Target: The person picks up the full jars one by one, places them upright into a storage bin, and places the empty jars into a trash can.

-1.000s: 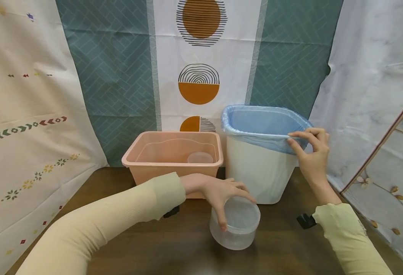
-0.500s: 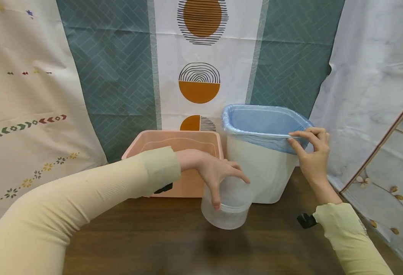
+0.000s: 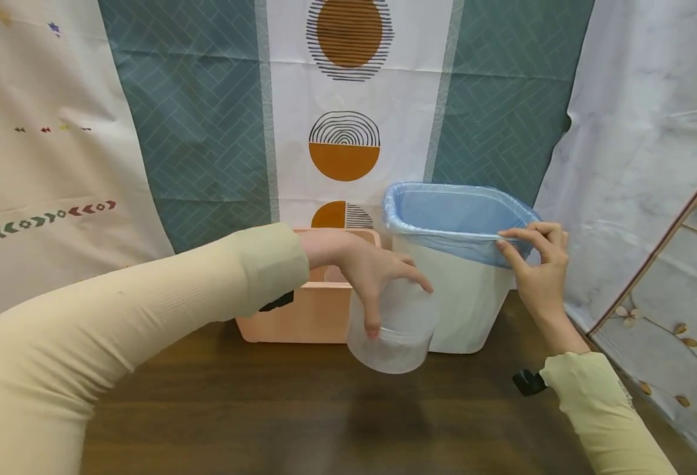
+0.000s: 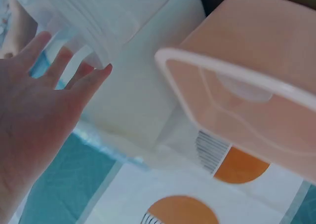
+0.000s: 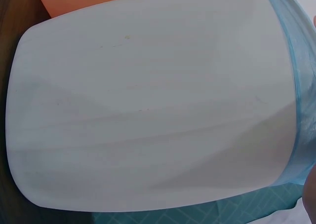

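Observation:
My left hand [image 3: 375, 270] grips a clear round plastic container [image 3: 393, 340] from above, fingers and thumb spread around its top. The container hangs over the table, in front of the trash can. In the left wrist view the fingertips lie on the side of the clear container [image 4: 113, 17]. My right hand [image 3: 541, 260] pinches the front right rim of a white trash can [image 3: 443, 297] lined with a blue trash bag [image 3: 461, 245]. The right wrist view is filled by the can's white side [image 5: 148, 100], with the bag [image 5: 301, 86] folded over its rim.
A peach plastic tub [image 3: 301, 316] stands left of the can, partly hidden by my left forearm; a translucent round piece [image 4: 244, 88] is inside it. Patterned cloth [image 3: 206, 132] hangs behind the dark wooden table [image 3: 235, 409], with more cloth at both sides.
My left hand has lifted the clear container off the table and carried it up and slightly left. The right hand keeps its pinch on the can's rim.

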A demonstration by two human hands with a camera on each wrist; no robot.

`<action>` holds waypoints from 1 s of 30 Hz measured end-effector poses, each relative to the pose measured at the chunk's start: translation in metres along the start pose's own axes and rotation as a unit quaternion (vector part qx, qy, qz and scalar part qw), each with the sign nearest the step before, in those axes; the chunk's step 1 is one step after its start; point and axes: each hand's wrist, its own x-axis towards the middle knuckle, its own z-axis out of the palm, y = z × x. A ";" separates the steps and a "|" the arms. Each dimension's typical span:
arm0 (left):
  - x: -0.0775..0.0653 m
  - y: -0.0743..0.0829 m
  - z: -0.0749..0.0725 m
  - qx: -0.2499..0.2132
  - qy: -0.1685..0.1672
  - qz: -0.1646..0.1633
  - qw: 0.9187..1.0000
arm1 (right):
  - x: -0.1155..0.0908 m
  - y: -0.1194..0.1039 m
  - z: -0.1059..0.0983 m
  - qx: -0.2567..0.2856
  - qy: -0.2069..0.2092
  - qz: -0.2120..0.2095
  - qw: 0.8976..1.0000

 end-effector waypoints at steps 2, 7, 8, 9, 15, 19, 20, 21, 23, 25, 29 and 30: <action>-0.005 0.003 -0.008 0.017 0.000 -0.005 1.000 | 0.000 0.000 0.000 0.000 0.000 -0.003 1.000; -0.017 0.010 -0.030 0.010 0.001 -0.018 1.000 | 0.000 0.000 0.001 0.001 -0.002 0.000 1.000; -0.019 0.011 -0.035 0.014 0.006 -0.020 1.000 | 0.000 0.000 0.001 0.001 -0.002 0.001 1.000; -0.021 0.012 -0.040 0.017 0.011 -0.024 1.000 | 0.000 0.000 0.001 0.002 -0.001 0.002 1.000; -0.031 0.016 -0.072 0.023 0.031 -0.049 0.998 | -0.001 -0.001 0.000 0.003 -0.002 0.003 1.000; -0.036 0.016 -0.090 0.006 0.036 -0.077 0.996 | -0.002 0.001 -0.001 0.006 -0.001 0.000 1.000; -0.037 0.016 -0.094 -0.002 0.037 -0.085 0.996 | -0.002 0.001 -0.001 0.006 -0.001 0.000 1.000; -0.038 0.016 -0.098 -0.009 0.040 -0.091 0.995 | -0.002 0.002 -0.001 0.007 0.000 -0.002 1.000; -0.040 0.016 -0.105 -0.036 0.045 -0.104 0.993 | -0.002 0.003 -0.001 0.008 0.001 -0.004 1.000; -0.042 0.015 -0.111 -0.049 0.053 -0.107 0.992 | -0.002 0.004 -0.002 0.007 0.001 -0.005 1.000; -0.042 0.011 -0.122 -0.027 0.076 -0.107 0.991 | -0.001 0.004 -0.002 0.003 -0.002 -0.004 1.000; -0.042 0.010 -0.124 -0.013 0.084 -0.106 0.991 | -0.001 0.003 -0.002 0.003 -0.003 -0.004 1.000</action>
